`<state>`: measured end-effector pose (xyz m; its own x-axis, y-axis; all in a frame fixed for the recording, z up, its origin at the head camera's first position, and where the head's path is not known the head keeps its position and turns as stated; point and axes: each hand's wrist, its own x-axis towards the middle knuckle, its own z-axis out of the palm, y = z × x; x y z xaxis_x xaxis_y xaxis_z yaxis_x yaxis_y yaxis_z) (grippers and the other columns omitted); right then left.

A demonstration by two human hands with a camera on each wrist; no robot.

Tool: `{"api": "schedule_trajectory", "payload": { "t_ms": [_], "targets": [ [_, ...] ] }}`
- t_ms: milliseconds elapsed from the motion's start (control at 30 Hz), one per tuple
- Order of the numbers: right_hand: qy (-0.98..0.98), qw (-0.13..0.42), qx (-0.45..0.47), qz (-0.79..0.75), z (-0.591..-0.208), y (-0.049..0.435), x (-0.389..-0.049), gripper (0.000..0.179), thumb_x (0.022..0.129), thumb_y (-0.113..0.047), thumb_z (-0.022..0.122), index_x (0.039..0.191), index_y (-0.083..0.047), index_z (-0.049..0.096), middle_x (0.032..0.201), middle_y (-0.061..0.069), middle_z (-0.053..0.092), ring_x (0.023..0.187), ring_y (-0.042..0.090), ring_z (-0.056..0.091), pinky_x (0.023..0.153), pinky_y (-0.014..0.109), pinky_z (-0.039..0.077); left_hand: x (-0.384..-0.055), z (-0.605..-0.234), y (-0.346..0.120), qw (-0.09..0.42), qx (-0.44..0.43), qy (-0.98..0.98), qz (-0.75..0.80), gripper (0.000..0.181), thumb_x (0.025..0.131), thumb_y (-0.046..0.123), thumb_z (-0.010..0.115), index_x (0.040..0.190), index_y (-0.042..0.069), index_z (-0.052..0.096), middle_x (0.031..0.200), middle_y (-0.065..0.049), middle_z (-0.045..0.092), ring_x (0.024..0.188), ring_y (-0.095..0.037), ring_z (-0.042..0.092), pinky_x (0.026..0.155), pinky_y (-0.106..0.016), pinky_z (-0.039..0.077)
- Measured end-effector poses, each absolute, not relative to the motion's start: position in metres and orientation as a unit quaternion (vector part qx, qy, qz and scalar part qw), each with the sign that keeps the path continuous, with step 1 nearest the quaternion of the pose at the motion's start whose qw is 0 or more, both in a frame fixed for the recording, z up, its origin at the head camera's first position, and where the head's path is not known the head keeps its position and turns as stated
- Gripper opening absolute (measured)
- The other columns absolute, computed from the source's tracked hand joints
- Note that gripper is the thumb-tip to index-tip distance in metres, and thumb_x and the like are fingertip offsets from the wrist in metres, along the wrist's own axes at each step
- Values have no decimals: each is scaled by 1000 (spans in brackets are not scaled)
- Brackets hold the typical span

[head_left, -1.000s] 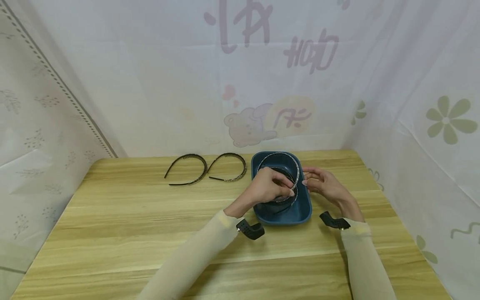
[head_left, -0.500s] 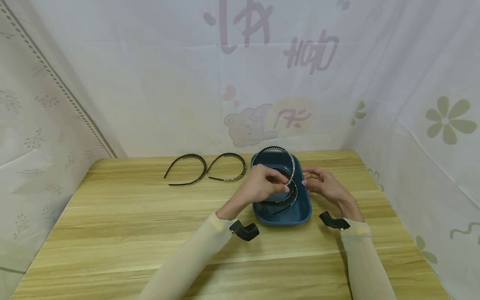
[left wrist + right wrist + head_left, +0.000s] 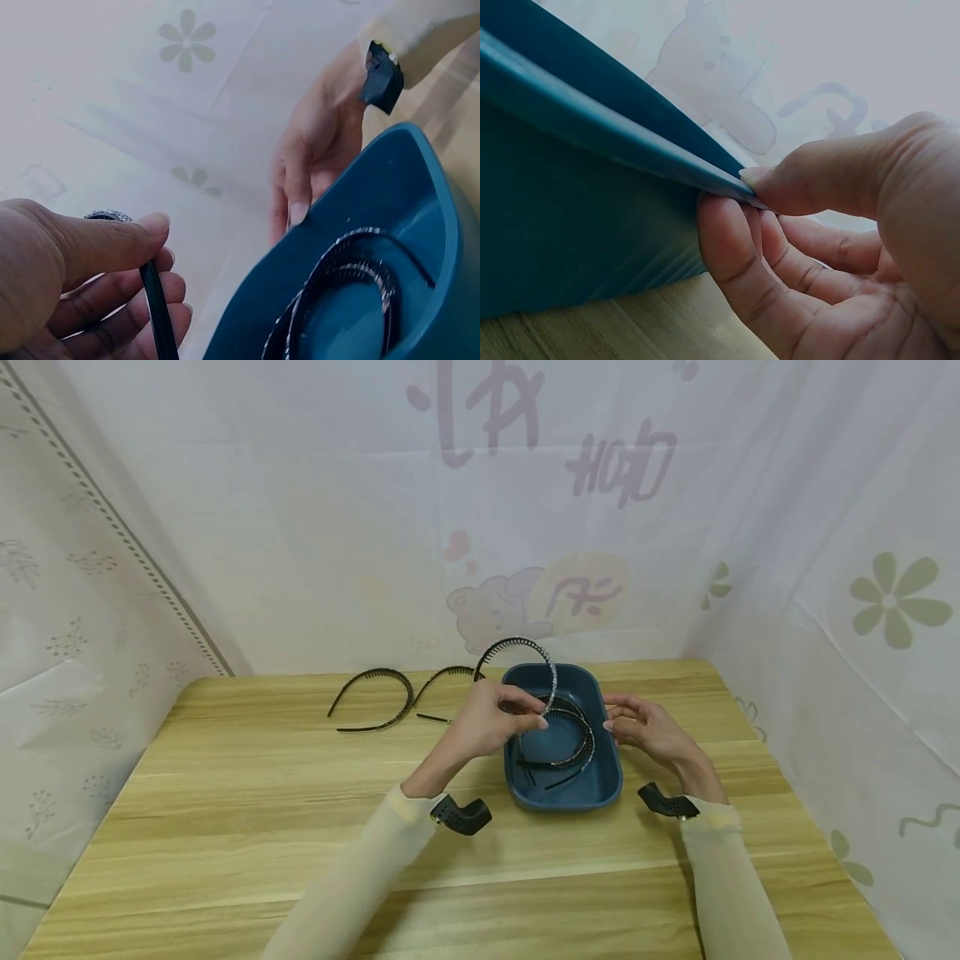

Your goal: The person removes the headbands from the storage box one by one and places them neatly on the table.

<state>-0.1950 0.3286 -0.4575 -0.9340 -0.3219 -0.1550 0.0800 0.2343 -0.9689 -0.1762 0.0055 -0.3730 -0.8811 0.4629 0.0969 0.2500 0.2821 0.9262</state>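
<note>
Pale cream sleeves (image 3: 352,877) of soft cloth come in nearest, each wrist carrying a black, perforated mount (image 3: 461,817). The surface (image 3: 300,843) beneath is yellowish, wood-grained, with streaks running across it and rounded far corners.

The left hand (image 3: 487,720) has its grip pinched on a raised headband (image 3: 553,681), a curved hoop with a sparkling silvery outside, black comb teeth within and a smooth black end. It hangs over the left side of a blue container (image 3: 567,805), smooth, deep and rounded-rectangular, with fine ridges low on its outer wall. The right hand (image 3: 654,732) has its grip closed on that container's right rim. Inside, glittery dark headbands (image 3: 590,752) overlap in loops.

Farther left, two toothed headbands (image 3: 411,700) lie near the far edge, one partly behind the left hand. Beyond hangs whitish cloth (image 3: 322,568), lightly creased, printed with lettering, a bear and green flowers.
</note>
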Motion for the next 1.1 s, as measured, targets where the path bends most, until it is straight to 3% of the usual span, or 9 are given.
{"api": "schedule_trajectory", "payload": {
  "t_ms": [233,533,767,867,1100],
  "targets": [
    [770,162,-79,-611,-459,330,-195,59,101,-14,67,152,-1,40,111,5,57,86,9,63,78,26,58,-179,-374,-13,96,192,799,562,14,89,12,80,103,7,82,97,-9,77,86,-29,72,64,-23,51],
    [770,163,-80,-612,-457,328,-192,59,101,-14,66,152,0,40,112,5,57,87,9,64,79,25,58,-182,-369,-38,77,160,814,553,19,88,16,82,105,7,81,100,-8,78,80,-16,71,67,-28,56],
    [770,163,-79,-612,-457,328,-193,59,101,-14,66,152,0,40,111,4,58,89,10,66,79,25,59,-186,-372,-59,71,144,814,558,19,88,13,82,106,6,81,103,-11,79,88,-30,76,74,-38,62],
    [770,163,-79,-612,-456,327,-193,59,101,-14,66,152,0,40,112,5,58,89,10,66,79,25,59,-188,-373,-68,66,142,817,554,18,88,11,82,105,6,81,105,-12,78,85,-28,75,73,-39,63],
    [775,163,-78,-606,-456,327,-193,59,101,-16,66,153,-1,41,114,8,56,90,10,66,80,25,59,-190,-373,-92,72,158,820,545,18,89,10,80,106,2,80,101,-17,77,76,-11,73,70,-26,61]
  ]
}}
